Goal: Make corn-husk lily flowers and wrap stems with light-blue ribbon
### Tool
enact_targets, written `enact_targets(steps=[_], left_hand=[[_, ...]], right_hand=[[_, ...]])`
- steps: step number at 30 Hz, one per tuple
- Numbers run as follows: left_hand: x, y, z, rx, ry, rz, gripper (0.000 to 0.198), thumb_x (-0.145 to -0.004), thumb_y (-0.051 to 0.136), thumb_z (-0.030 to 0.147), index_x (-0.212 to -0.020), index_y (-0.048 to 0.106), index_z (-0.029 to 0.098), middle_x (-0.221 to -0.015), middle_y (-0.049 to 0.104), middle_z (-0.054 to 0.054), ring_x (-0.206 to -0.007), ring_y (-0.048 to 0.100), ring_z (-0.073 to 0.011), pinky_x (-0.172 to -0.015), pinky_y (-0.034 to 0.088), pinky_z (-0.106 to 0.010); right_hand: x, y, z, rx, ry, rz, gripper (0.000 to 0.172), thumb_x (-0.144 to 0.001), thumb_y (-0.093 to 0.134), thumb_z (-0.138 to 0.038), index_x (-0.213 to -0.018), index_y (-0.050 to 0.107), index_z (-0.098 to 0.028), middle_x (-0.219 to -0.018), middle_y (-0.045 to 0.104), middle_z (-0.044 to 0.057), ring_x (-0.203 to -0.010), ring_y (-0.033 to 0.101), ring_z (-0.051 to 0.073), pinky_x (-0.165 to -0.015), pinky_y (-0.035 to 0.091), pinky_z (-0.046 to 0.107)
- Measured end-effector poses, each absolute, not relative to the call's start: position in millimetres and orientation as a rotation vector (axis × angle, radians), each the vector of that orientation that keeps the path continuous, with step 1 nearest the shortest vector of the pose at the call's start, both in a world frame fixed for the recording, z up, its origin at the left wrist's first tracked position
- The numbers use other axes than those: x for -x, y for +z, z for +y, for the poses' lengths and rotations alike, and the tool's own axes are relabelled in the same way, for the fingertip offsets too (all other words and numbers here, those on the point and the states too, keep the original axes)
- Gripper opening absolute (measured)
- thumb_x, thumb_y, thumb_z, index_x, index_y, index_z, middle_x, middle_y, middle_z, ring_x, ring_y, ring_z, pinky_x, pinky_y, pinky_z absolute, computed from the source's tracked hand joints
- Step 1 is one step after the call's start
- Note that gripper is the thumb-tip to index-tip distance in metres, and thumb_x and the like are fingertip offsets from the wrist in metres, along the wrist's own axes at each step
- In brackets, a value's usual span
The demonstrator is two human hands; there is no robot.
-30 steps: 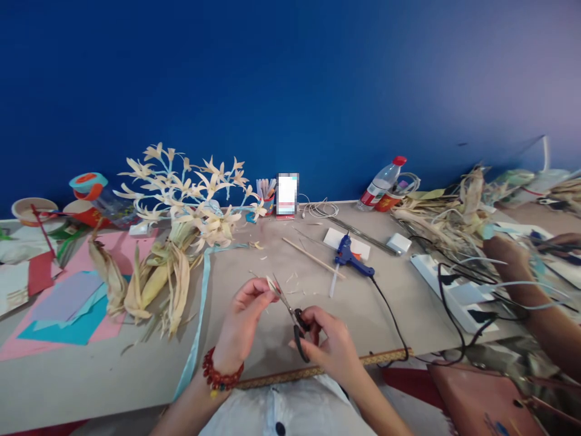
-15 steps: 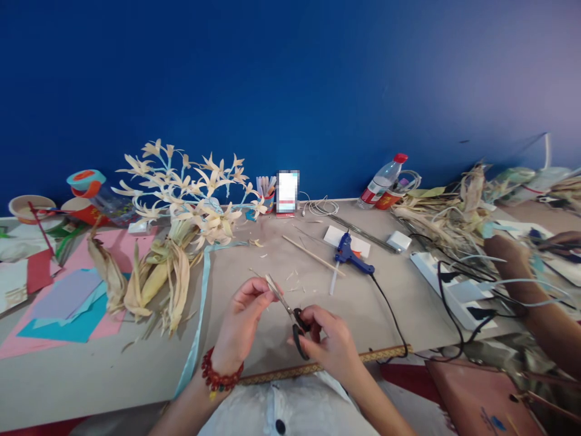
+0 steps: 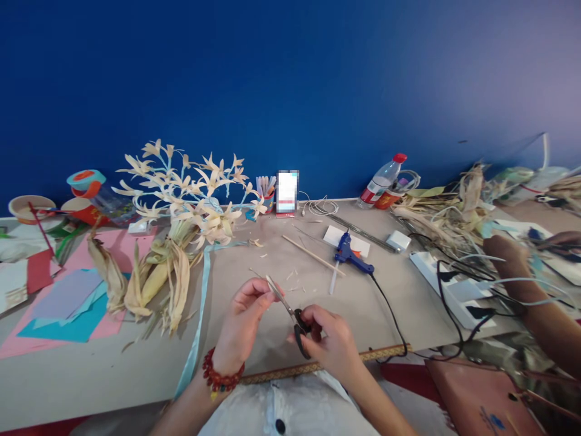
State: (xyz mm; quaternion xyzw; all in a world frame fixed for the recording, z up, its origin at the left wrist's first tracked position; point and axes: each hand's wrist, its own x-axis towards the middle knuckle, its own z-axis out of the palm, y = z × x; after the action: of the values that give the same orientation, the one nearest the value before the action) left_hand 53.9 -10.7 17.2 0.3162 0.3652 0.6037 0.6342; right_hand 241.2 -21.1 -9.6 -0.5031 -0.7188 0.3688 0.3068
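In the middle of the head view, my right hand has its fingers in the black handles of a pair of scissors. Their blades point up and left, reaching the fingertips of my left hand. Thumb and forefinger of that hand are pinched on a small, thin pale piece, mostly hidden by the fingers and blades. A thin stem pokes out to the left of the pinch. Small pale scraps lie on the table just beyond the scissors.
Corn husks and a husk-flower arrangement stand left. A light-blue ribbon runs down the table. Right are a blue glue gun with a cord, a wooden stick, a power strip and another person's arm.
Almost nothing differs. The scissors' handles look slightly shifted, with both hands in about the same place.
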Motion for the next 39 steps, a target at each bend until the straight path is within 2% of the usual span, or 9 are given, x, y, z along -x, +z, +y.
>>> enact_targets(steps=[4,20,27,32,39], left_hand=[[-54.6,17.9,-10.9,-0.713,1.387,0.854,0.010,-0.079,0.072,0.025,-0.076,0.064,0.019,-0.084,0.068,-0.003,-0.083,0.058,-0.0168,-0.082,0.044,-0.029],[-53.8,16.5,-10.3,-0.786,1.385,0.840,0.005,-0.083,0.069,0.023,-0.078,0.068,0.021,-0.084,0.068,-0.001,-0.084,0.059,-0.0153,-0.083,0.044,-0.027],[-51.5,16.5,-10.0,-0.828,1.368,0.927,0.010,-0.083,0.070,0.028,-0.078,0.067,0.019,-0.083,0.067,-0.003,-0.084,0.059,-0.0169,-0.082,0.043,-0.028],[-50.6,15.4,-10.4,-0.895,1.404,0.940,0.005,-0.083,0.069,0.024,-0.080,0.067,0.020,-0.084,0.067,-0.001,-0.084,0.059,-0.0151,-0.081,0.044,-0.025],[-51.4,18.6,-12.5,-0.943,1.393,0.974,0.007,-0.084,0.068,0.025,-0.080,0.068,0.019,-0.085,0.067,-0.003,-0.085,0.060,-0.0170,-0.081,0.045,-0.027]], right_hand=[[-241.8,-12.0,-20.8,1.338,0.986,-1.894,0.025,-0.074,0.074,-0.034,-0.075,0.052,-0.021,-0.061,0.053,-0.004,-0.049,0.045,0.011,-0.047,0.036,0.021],[-242.7,-12.5,-17.9,1.282,1.073,-1.832,0.033,-0.075,0.073,-0.041,-0.068,0.048,-0.021,-0.060,0.045,-0.005,-0.051,0.040,0.010,-0.047,0.031,0.020],[-242.3,-3.2,-16.9,1.218,1.289,-1.760,0.040,-0.072,0.074,-0.047,-0.068,0.044,-0.021,-0.060,0.039,-0.006,-0.051,0.036,0.009,-0.047,0.031,0.020],[-241.1,1.8,-16.2,1.246,1.385,-1.709,0.043,-0.069,0.074,-0.052,-0.065,0.045,-0.021,-0.058,0.040,-0.006,-0.050,0.035,0.009,-0.046,0.028,0.020],[-239.3,2.6,-15.5,1.224,1.454,-1.664,0.044,-0.068,0.075,-0.052,-0.063,0.045,-0.020,-0.056,0.038,-0.006,-0.050,0.032,0.009,-0.046,0.024,0.021]])
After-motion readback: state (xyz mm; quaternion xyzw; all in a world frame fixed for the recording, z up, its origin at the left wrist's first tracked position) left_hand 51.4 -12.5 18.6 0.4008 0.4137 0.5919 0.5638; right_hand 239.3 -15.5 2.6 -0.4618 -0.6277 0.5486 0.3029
